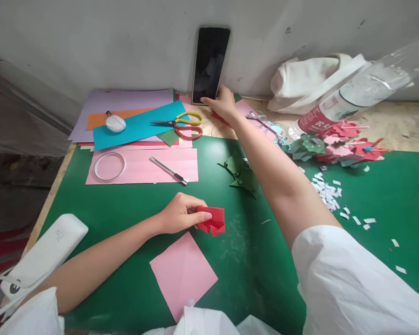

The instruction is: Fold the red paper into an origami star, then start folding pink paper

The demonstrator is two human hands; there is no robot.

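My left hand (183,214) is closed on a small piece of folded red paper (216,216), thumb on top and the other fingers mostly out of sight. Just below lies a square of pink paper (183,274) with crease lines. My right hand (223,104) reaches to the back of the table. Its thumb lies over the lower front of a dark-screened phone (211,60) that leans upright against the wall, and its fingers bend at the phone's right edge. Under my right forearm are folded green paper leaves (240,172).
Scissors (181,123) and a white case (115,123) rest on coloured paper at the back left. A utility knife (169,170) and a tape roll (109,166) lie nearer. A power bank (49,256) is left; a bottle (349,97), paper flowers (345,144) and white scraps (326,193) are right.
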